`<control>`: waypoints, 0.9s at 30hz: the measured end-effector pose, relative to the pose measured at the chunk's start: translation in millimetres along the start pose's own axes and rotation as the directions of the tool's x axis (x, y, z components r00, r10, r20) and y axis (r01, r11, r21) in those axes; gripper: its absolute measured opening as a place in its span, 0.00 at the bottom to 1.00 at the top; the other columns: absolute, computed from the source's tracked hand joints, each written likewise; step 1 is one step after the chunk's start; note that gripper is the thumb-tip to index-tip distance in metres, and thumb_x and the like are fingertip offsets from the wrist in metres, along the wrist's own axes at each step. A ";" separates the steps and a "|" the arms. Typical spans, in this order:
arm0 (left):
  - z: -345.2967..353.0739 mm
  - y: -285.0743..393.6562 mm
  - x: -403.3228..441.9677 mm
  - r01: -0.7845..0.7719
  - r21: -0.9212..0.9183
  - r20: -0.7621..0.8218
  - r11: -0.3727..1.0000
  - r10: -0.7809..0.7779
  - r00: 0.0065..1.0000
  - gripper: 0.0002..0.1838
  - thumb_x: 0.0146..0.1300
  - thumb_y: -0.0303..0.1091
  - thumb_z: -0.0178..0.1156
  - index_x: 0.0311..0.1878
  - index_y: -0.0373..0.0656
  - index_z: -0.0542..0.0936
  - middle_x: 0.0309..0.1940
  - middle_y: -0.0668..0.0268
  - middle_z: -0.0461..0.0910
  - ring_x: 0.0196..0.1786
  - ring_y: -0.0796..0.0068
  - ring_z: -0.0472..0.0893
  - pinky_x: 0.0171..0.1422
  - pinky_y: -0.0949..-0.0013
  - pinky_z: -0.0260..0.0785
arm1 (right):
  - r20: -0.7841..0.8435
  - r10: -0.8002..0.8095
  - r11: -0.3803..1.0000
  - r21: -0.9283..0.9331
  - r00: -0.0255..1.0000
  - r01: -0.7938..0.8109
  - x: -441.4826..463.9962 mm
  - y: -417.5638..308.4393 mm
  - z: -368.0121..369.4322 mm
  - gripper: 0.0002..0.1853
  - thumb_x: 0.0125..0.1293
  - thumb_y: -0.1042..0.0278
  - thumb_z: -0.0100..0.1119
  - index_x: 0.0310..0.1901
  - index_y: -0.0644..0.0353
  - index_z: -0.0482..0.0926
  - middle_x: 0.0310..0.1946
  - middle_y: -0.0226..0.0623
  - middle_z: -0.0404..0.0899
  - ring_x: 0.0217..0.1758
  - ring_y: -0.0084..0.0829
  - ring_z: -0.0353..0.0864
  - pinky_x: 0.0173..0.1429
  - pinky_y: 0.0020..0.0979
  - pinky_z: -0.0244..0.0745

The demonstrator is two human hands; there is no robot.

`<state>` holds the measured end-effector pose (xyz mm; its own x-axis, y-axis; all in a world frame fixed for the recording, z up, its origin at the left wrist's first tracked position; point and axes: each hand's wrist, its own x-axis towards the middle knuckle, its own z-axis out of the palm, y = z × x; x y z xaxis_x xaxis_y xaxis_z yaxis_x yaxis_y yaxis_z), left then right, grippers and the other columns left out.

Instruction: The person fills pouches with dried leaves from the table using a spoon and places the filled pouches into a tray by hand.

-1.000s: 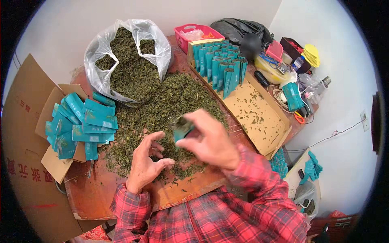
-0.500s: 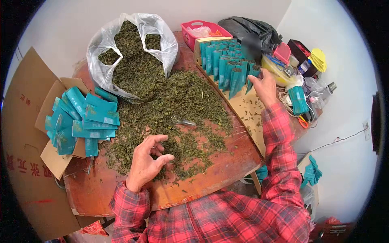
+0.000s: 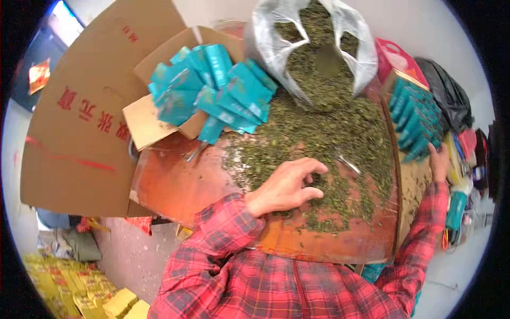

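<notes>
My left hand (image 3: 291, 186) is over the loose dried leaves (image 3: 340, 133) spread on the table, its fingers curved and apart with nothing between them. A small shiny metal scoop (image 3: 348, 164) lies on the leaves to its right. My right hand (image 3: 439, 162) is at the near end of the upright teal packets (image 3: 417, 119) in a shallow tray (image 3: 411, 183). Blur hides whether its fingers grip a packet. Flat teal packets (image 3: 228, 98) are heaped in a cardboard box (image 3: 146, 125) to the left.
A clear plastic bag (image 3: 366, 48) full of dried leaves stands at the back. Behind the tray are a pink basket (image 3: 396, 56) and a black bag (image 3: 446, 93). A large cardboard sheet (image 3: 79, 127) rises at the left. Assorted items crowd the right side.
The view has swung left, so the table things appear further right and more floor shows. My right hand stays by the upright packets; my left hand keeps its curved, open shape over the leaves.
</notes>
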<state>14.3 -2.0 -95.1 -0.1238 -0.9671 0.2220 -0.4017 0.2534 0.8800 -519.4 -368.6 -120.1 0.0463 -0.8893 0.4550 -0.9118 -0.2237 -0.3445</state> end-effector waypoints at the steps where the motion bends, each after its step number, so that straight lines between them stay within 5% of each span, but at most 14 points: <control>1: 0.3 -2.2 -0.5 -0.024 -0.011 -0.006 1.000 0.024 1.000 0.30 0.61 0.35 0.82 0.65 0.39 0.83 0.46 0.57 0.86 0.41 0.65 0.88 0.47 0.61 0.84 | 0.034 0.068 0.997 -0.038 0.997 -0.067 -3.6 -16.3 -7.5 0.29 0.72 0.47 0.74 0.59 0.65 0.82 0.34 0.42 0.86 0.33 0.38 0.86 0.41 0.41 0.79; 4: 0.3 -1.7 0.0 -0.039 -0.005 -0.018 0.999 0.039 0.999 0.29 0.61 0.35 0.81 0.65 0.38 0.83 0.45 0.56 0.85 0.39 0.64 0.88 0.46 0.61 0.83 | 0.034 0.058 0.997 -0.048 0.998 -0.057 0.9 -9.9 -5.1 0.25 0.73 0.49 0.73 0.55 0.63 0.80 0.28 0.34 0.79 0.24 0.29 0.79 0.30 0.36 0.71; 9: 1.2 -4.0 -1.4 -0.041 0.018 -0.016 0.999 0.041 0.999 0.29 0.62 0.36 0.80 0.64 0.38 0.82 0.45 0.55 0.85 0.39 0.62 0.88 0.44 0.59 0.82 | 0.143 0.138 0.977 0.144 0.980 -0.159 21.1 27.6 8.1 0.22 0.74 0.52 0.72 0.53 0.62 0.79 0.27 0.28 0.75 0.20 0.24 0.72 0.26 0.33 0.67; 14: 3.8 -9.7 -1.4 -0.066 0.002 -0.030 0.998 0.066 0.997 0.28 0.61 0.36 0.79 0.63 0.38 0.82 0.47 0.53 0.86 0.46 0.55 0.88 0.49 0.53 0.81 | 0.218 0.208 0.928 0.265 0.954 -0.263 22.0 17.4 4.0 0.23 0.76 0.56 0.72 0.62 0.61 0.76 0.26 0.26 0.73 0.19 0.19 0.68 0.21 0.27 0.56; 17: 2.6 -7.0 -1.2 -0.026 -0.021 -0.014 0.999 0.026 1.000 0.28 0.61 0.36 0.79 0.63 0.38 0.82 0.47 0.54 0.86 0.46 0.55 0.87 0.49 0.53 0.81 | 0.197 0.233 0.938 0.213 0.952 -0.274 13.6 -4.7 -7.1 0.29 0.75 0.53 0.73 0.68 0.62 0.76 0.30 0.31 0.78 0.25 0.24 0.75 0.28 0.31 0.69; 20: 4.7 -11.1 -1.1 -0.060 -0.008 -0.030 0.998 0.060 0.998 0.28 0.61 0.35 0.79 0.63 0.38 0.82 0.46 0.54 0.85 0.44 0.58 0.88 0.48 0.55 0.82 | 0.084 0.104 0.991 0.078 0.991 -0.110 25.8 40.6 6.3 0.33 0.74 0.50 0.74 0.71 0.63 0.77 0.37 0.36 0.83 0.34 0.31 0.82 0.42 0.36 0.79; 23: 0.7 -8.2 -2.8 -0.082 0.011 -0.040 0.997 0.082 0.996 0.28 0.61 0.35 0.80 0.63 0.38 0.83 0.45 0.55 0.85 0.42 0.61 0.88 0.47 0.59 0.82 | 0.014 -0.094 0.994 -0.050 0.995 0.095 5.6 5.9 -25.7 0.34 0.73 0.48 0.74 0.70 0.65 0.78 0.44 0.40 0.85 0.44 0.36 0.84 0.56 0.39 0.79; 26: -17.2 3.7 -9.0 -0.009 0.027 -0.096 1.000 0.012 0.995 0.27 0.61 0.33 0.80 0.63 0.40 0.84 0.45 0.59 0.87 0.43 0.67 0.88 0.47 0.62 0.82 | 0.047 0.154 0.974 0.161 0.987 -0.160 -44.9 -112.3 -80.9 0.29 0.73 0.56 0.74 0.69 0.64 0.79 0.46 0.35 0.84 0.46 0.28 0.80 0.55 0.32 0.77; 27: -25.1 3.7 -12.2 -0.011 0.042 -0.140 0.999 0.016 0.990 0.27 0.61 0.33 0.80 0.63 0.40 0.84 0.46 0.60 0.88 0.43 0.69 0.88 0.47 0.63 0.82 | 0.023 0.083 0.978 0.192 0.996 -0.086 -61.2 -132.1 -93.3 0.27 0.74 0.59 0.73 0.68 0.64 0.80 0.47 0.34 0.83 0.45 0.27 0.79 0.54 0.30 0.77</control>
<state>37.1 10.2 -84.0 -0.0019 -0.9561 0.2930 -0.4379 0.2642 0.8593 -439.9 -247.4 -25.8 -0.0205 -0.9139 0.4055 -0.8171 -0.2184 -0.5335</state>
